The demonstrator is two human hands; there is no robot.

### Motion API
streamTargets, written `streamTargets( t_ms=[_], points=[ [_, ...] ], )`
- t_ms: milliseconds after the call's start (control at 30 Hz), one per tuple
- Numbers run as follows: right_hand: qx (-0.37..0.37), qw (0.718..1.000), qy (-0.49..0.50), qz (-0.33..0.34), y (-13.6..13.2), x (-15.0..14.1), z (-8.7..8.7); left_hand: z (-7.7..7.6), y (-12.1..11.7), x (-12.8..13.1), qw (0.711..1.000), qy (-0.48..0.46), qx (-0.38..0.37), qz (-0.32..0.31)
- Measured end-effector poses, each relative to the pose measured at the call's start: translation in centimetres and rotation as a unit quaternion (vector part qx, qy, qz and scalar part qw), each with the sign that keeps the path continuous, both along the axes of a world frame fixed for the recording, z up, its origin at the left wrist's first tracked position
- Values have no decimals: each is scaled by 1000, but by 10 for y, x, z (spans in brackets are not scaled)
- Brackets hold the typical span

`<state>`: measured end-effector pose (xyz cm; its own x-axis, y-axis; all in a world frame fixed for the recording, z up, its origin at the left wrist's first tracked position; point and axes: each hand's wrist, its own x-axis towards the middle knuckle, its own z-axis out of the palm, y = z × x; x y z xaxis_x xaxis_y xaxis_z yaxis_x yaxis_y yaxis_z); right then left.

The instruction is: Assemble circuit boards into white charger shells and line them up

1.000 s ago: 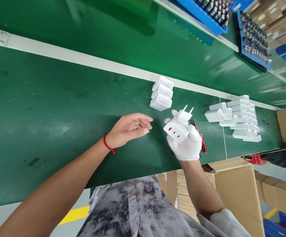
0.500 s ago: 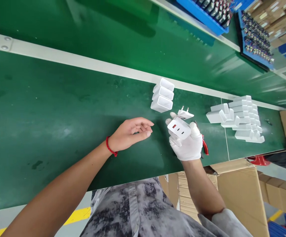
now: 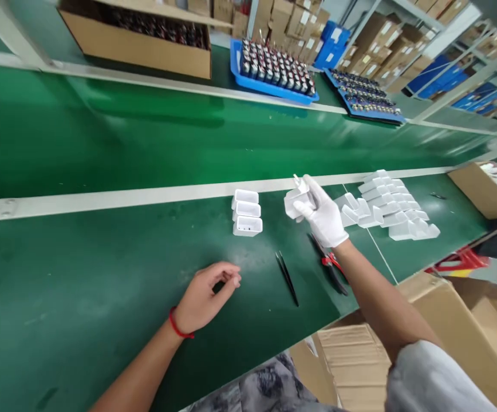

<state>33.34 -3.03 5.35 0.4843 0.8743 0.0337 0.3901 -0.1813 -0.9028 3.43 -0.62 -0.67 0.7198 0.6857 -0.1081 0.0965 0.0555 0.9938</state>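
My right hand (image 3: 323, 214), in a white glove, grips a white wall charger (image 3: 294, 200) with its plug prongs pointing up. Glove fingers cover part of the charger. To its left, three white charger housings (image 3: 247, 211) stand in a row, their open ends up; small holes show inside the nearest. My left hand (image 3: 209, 294) is bare, with a red cord at the wrist. It hovers low over the green bench (image 3: 115, 297), fingers loosely curled, a gap before the thumb, holding nothing. Black tweezers (image 3: 287, 278) lie between the hands. Red-and-black pliers (image 3: 330, 263) lie beneath my right forearm.
Several white housings (image 3: 390, 200) are grouped on the bench at right, before a cardboard box (image 3: 480, 191). On the shelf above stand a carton (image 3: 145, 48) and blue trays of parts (image 3: 269, 88). More cardboard (image 3: 351, 360) sits below the bench's front edge.
My right hand has lifted and moved away from my body with the charger, turning its port face out of sight. My view has tilted up, and the tweezers have come into sight. My left fingers are more curled.
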Motion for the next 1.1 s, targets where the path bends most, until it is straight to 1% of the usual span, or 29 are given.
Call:
streamTargets(
  t_ms=[67, 133, 200, 267, 333, 367, 433, 500, 567, 633, 700, 767, 833, 933, 1000, 1067, 1100],
  points=[
    [-15, 997, -79, 9, 36, 20, -1, 1, -2, 2, 999, 13, 51, -4],
    [-25, 989, -143, 24, 78, 32, -3, 2, -2, 3, 997, 15, 76, -8],
    [-16, 984, -176, 35, 119, 35, -4, 1, -2, 3, 998, 8, 63, -7],
    [-12, 980, -195, 40, 152, 29, -6, 0, -1, 3, 999, -2, 33, -2],
    [-24, 974, -219, 54, 173, 19, -10, -3, 0, 3, 1000, -12, 7, 2],
    [-35, 970, -231, 66, 179, 13, -12, -4, 0, 3, 1000, -15, -2, 2],
    [-58, 961, -254, 89, 183, 4, -17, -7, 0, 3, 1000, -17, -11, 2],
    [-75, 953, -277, 99, 177, 0, -19, -7, 0, 3, 1000, -18, -10, 1],
    [-84, 946, -301, 89, 162, 1, -19, -7, 1, 3, 1000, -26, -4, 2],
    [-95, 939, -323, 66, 141, 6, -19, -6, 1, 3, 999, -38, -3, 5],
    [-115, 929, -347, 57, 114, 13, -19, -5, 1, 3, 999, -43, -7, 11],
    [-134, 914, -375, 75, 84, 18, -20, -6, 1, 3, 999, -41, -12, 14],
    [-148, 897, -400, 117, 53, 18, -23, -7, -1, 3, 999, -36, -16, 14],
    [-165, 870, -430, 176, 14, 10, -28, -8, -2, 5, 999, -21, -18, 18],
    [-174, 856, -449, 188, -3, 1, -32, -5, -2, 8, 999, -1, -17, 33],
    [-183, 845, -466, 186, -11, -7, -36, 2, -1, 12, 998, 22, -12, 50],
    [-187, 841, -474, 185, -12, -11, -38, 7, 0, 16, 998, 40, 4, 54]
  ],
)
